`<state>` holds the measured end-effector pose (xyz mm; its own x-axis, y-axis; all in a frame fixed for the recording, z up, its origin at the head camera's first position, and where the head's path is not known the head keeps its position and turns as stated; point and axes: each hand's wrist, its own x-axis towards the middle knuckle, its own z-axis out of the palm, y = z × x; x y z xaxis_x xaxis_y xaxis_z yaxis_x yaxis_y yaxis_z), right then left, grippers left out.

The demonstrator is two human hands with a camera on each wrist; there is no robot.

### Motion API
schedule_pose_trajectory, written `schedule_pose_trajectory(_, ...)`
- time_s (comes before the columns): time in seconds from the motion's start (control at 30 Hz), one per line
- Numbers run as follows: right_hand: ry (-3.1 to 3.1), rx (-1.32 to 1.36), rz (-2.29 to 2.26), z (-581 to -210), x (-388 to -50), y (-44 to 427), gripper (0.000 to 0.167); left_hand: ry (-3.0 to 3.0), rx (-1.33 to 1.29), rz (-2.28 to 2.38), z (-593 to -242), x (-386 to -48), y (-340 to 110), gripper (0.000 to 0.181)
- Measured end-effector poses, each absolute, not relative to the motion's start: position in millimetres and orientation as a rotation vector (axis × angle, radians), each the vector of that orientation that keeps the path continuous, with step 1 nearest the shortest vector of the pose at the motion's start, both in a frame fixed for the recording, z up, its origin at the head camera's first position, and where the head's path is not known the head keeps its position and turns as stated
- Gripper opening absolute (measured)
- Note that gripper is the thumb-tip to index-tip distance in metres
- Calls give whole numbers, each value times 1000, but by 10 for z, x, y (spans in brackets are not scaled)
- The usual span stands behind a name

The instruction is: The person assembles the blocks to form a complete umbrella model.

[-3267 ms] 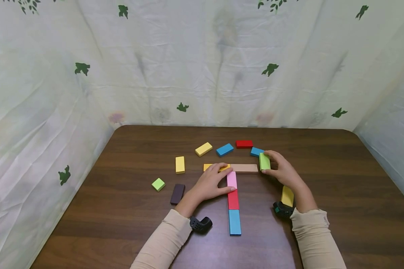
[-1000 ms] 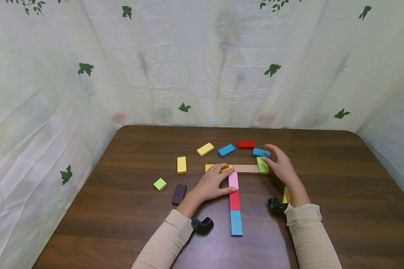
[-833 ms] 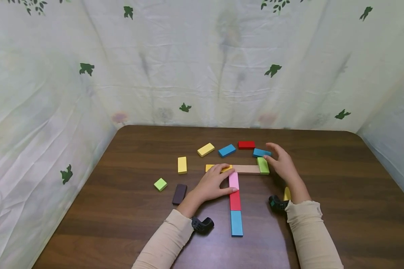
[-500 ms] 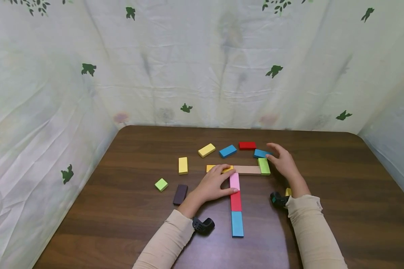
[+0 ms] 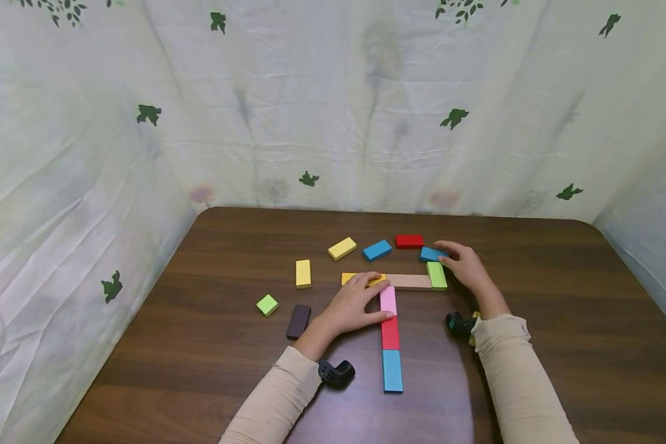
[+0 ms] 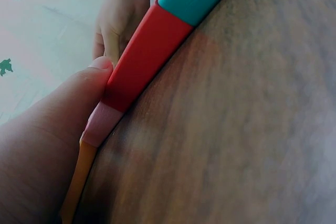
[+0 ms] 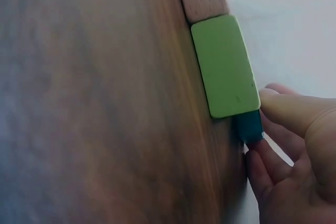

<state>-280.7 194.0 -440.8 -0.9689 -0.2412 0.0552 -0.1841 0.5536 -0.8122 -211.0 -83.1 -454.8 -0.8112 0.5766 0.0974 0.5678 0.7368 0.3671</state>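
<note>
Flat blocks lie joined in a T on the table. Its stem has a light blue block (image 5: 392, 371), a red block (image 5: 390, 333) and a pink block (image 5: 388, 300); its bar has an orange block (image 5: 348, 279), a tan block (image 5: 411, 282) and a green block (image 5: 436, 276). My left hand (image 5: 348, 306) rests over the joint, thumb by the pink and red blocks, fingers on the orange one. My right hand (image 5: 469, 269) pinches the end of a blue block (image 5: 431, 254) just behind the green one. The right wrist view shows fingertips at that blue block (image 7: 250, 126).
Loose blocks lie around: a red block (image 5: 409, 241), another blue block (image 5: 377, 250), yellow blocks (image 5: 342, 248), a small green block (image 5: 267, 305) and a dark block (image 5: 298, 322). Another yellow block (image 5: 473, 338) is partly hidden beneath my right wrist. A patterned cloth (image 5: 333, 111) hangs behind the table.
My right hand has set the green block against the tan block's right end and let it go. It then moved onto the blue block behind. The left hand has stayed in place.
</note>
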Motion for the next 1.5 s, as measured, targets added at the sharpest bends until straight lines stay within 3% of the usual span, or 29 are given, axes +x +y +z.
schedule_pose_trajectory(1.5, 2613, -152, -1526, -4467, -2937, 1796, 36, 2899, 945, 603, -4521, -2104, -831, 68)
